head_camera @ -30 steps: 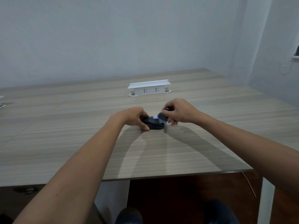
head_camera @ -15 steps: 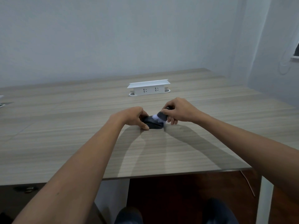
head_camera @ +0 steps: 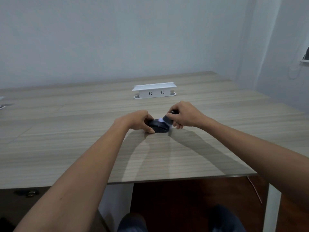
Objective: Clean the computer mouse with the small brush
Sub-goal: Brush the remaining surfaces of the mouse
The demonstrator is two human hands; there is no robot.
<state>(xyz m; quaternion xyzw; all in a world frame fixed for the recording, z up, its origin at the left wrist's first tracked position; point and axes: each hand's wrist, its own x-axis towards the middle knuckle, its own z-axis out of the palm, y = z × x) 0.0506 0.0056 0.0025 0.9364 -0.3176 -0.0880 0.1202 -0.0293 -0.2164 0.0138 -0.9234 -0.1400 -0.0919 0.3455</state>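
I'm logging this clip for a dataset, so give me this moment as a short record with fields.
surface: wooden table
left hand: grips the black mouse, steadying it on the table
right hand: holds the small brush
brush: white bristles on the mouse's top
behind: white socket box, untouched
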